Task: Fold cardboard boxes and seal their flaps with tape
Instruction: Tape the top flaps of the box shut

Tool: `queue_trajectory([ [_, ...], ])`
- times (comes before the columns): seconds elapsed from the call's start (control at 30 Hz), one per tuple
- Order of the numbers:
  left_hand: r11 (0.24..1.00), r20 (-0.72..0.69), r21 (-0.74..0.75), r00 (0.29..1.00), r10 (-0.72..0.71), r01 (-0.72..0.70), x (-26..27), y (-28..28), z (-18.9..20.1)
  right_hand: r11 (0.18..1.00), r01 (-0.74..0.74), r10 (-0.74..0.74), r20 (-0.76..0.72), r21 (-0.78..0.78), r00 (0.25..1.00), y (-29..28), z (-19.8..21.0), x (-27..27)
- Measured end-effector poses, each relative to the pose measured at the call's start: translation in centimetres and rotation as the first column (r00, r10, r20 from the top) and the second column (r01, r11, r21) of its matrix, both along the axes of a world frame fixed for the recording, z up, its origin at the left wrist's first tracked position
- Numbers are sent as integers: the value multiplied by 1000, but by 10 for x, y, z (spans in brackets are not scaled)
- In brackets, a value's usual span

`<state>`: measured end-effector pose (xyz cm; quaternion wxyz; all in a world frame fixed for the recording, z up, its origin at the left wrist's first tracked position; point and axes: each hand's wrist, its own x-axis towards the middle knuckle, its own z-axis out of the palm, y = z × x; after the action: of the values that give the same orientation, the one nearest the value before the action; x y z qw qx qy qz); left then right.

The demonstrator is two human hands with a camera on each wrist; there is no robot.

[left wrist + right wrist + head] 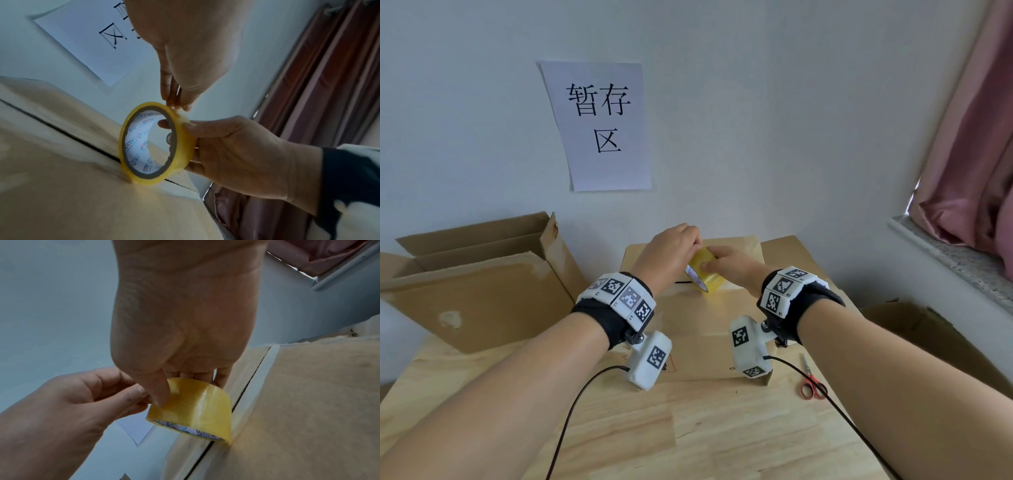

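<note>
A yellow tape roll (707, 275) stands on edge on the centre seam (61, 132) of a closed cardboard box (722, 318). My right hand (714, 262) grips the roll from the right, thumb on its outer band and fingers inside the core. My left hand (176, 104) comes down from above and pinches at the roll's top edge. In the right wrist view the left hand (139, 395) pinches beside my right thumb on the roll (195, 407). Whether a loose tape end is lifted cannot be told.
An open cardboard box (476, 284) with raised flaps stands at the left. Red-handled scissors (812, 382) lie on the wooden table (688, 431) at the right. More cardboard (928, 329) sits lower right. A paper sign (602, 126) hangs on the wall, and a pink curtain (969, 137) at the right.
</note>
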<state>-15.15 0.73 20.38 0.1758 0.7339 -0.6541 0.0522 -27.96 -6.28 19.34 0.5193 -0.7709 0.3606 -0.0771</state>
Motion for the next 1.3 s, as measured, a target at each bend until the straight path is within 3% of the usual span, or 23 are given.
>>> queue_trajectory([
  [0.17, 997, 59, 58, 997, -52, 48, -1, 0, 3, 1000, 6, -6, -15, -15, 1000, 0, -2, -1],
  [0.4, 997, -324, 77, 945, 37, -13, 3, 3, 16, 999, 5, -5, -1, -41, 1000, 1, -3, 0],
  [0.6, 991, -384, 104, 916, 121, -88, 9, 0, 16, 997, -14, 13, -14, -79, 1000, 1, -4, 1],
  [0.77, 991, -316, 111, 943, 107, -75, 10, 0, 16, 996, -29, 31, 23, -87, 999, 2, -1, -1],
  [1.1, 987, -65, 147, 995, 71, -61, -7, 2, 22, 993, -37, 32, -42, -114, 999, -1, -2, 5],
  [1.3, 980, -62, 200, 998, 29, -16, -16, -3, 28, 988, -37, 29, -55, -151, 998, -3, -3, 5],
])
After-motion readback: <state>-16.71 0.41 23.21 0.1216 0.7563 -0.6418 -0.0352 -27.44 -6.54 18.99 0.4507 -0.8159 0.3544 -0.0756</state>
